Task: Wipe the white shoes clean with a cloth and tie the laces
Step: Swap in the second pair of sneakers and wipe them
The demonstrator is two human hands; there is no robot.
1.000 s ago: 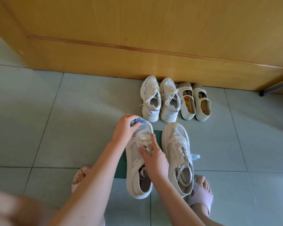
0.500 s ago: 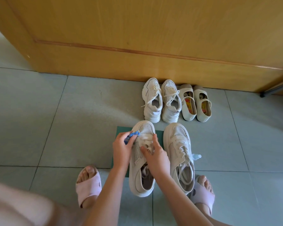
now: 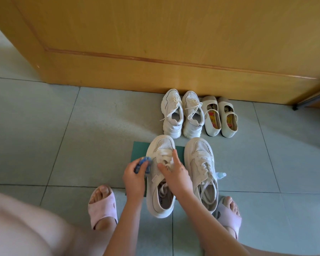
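Two white lace-up shoes stand side by side on a green mat (image 3: 138, 150), toes pointing away from me. My left hand (image 3: 134, 177) grips a small blue cloth (image 3: 143, 164) and holds it against the left side of the left shoe (image 3: 160, 198). My right hand (image 3: 175, 174) rests on top of that shoe, thumb and fingers spread over its loose laces. The right shoe (image 3: 201, 169) stands untouched, its laces loose and trailing into the opening.
A wooden door (image 3: 155, 43) fills the far side. Against it stand a pair of white sneakers (image 3: 181, 115) and a pair of small strap shoes (image 3: 221, 117). A small clear bottle (image 3: 221, 175) lies right of the right shoe. My feet in pink slippers (image 3: 102, 207) flank the shoes.
My left hand has slid the blue cloth from the toe of the left shoe back along its left side toward me. My right hand has stayed on the laces.
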